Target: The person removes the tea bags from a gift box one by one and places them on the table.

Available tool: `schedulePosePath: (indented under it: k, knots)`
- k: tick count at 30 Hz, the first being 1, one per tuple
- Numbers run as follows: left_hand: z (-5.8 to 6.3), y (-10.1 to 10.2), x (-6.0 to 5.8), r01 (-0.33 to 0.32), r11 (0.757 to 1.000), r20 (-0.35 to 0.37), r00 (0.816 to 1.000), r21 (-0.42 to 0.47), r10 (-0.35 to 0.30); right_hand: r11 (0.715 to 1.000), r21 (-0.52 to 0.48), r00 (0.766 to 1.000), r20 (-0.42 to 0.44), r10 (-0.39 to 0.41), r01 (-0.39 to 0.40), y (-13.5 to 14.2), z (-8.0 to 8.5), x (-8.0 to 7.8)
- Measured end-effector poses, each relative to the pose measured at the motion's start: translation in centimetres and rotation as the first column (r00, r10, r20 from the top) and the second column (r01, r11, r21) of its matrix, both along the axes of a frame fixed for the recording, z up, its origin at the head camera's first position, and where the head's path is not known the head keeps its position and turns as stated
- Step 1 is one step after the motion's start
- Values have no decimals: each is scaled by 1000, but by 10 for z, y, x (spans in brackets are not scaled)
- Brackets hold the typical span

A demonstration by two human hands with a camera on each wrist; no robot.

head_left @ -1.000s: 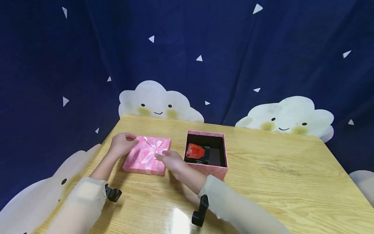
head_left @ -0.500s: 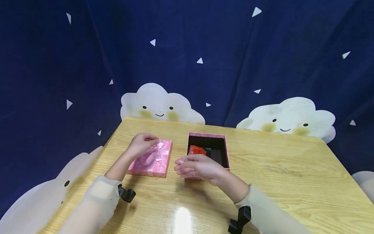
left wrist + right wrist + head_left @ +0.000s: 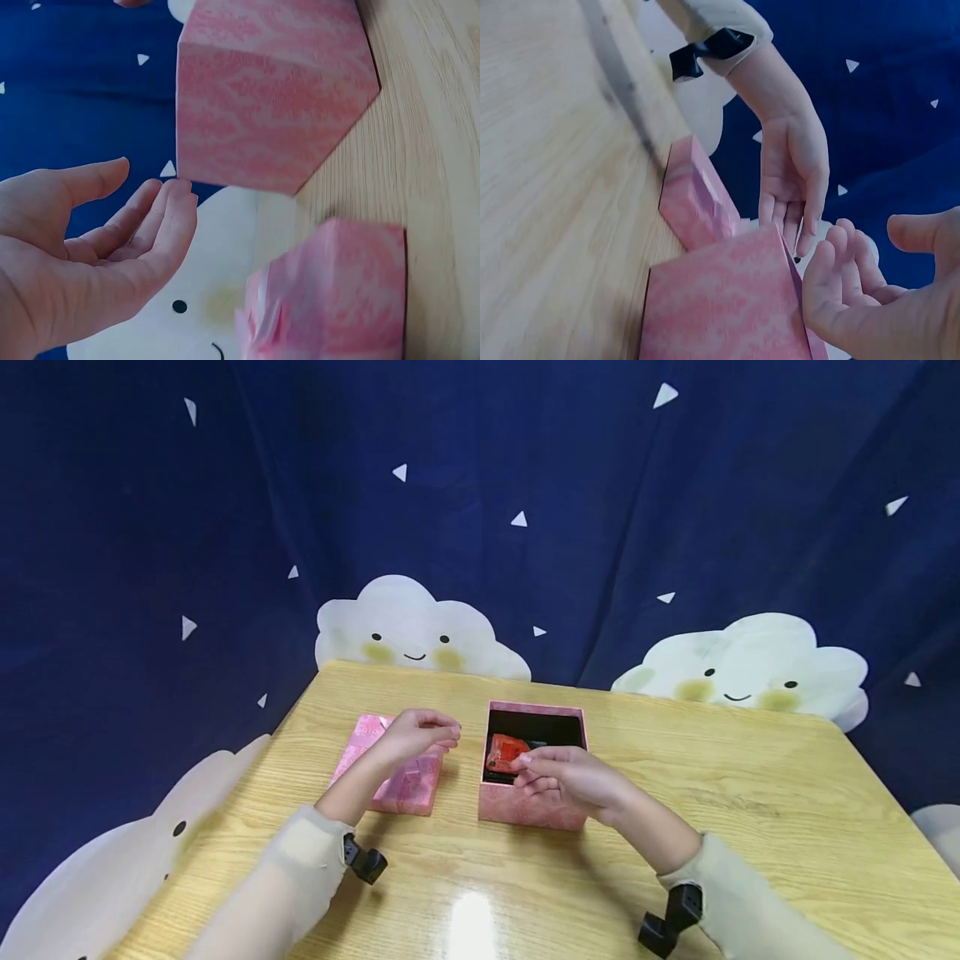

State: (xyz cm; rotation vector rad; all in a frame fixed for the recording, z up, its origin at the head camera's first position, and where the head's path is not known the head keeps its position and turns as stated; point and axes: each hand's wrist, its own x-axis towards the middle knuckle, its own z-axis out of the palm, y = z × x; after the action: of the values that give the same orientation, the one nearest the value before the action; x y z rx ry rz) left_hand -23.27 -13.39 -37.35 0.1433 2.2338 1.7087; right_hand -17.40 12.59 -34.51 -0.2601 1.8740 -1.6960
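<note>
Red packet (image 3: 505, 753): inside the lidless pink box (image 3: 517, 806), toward 9 o'clock of the opening. It looks light and pliable, so a gentle pinch should suit it better than a squeeze.
Dark thing (image 3: 537, 744): beside the packet at 3 o'clock, too hidden to name; best left undisturbed.
Right hand (image 3: 576, 779): over the box's near side, at 5 o'clock, fingers loosely bent, thumb apart, holding nothing. A steep entry clear of the rim seems wise, since a bump could slide the box. Whether a fingertip touches the packet, I cannot tell.
Left hand (image 3: 418, 735): at 9 o'clock of the box, above the lid, fingers gently curved, thumb spread, empty; well placed to steady the box wall.
Lid (image 3: 420, 789): on the table (image 3: 750, 777), 9 o'clock of the box and apart from it, ribbon bow (image 3: 268, 334) upward; the wrist above should probably stay high.
</note>
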Motion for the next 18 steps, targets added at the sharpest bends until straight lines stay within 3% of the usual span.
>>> schedulePosePath:
  k: [8, 18]
  knots:
    - [-6, 17, -9, -2, 980, 118, 993, 201, -23, 999, 42, 1000, 20, -2, 1, 18, 4, -9]
    - [-14, 33, -13, -26, 970, 218, 975, 242, -29, 998, 68, 1000, 24, -7, 5, 30, 8, -25]
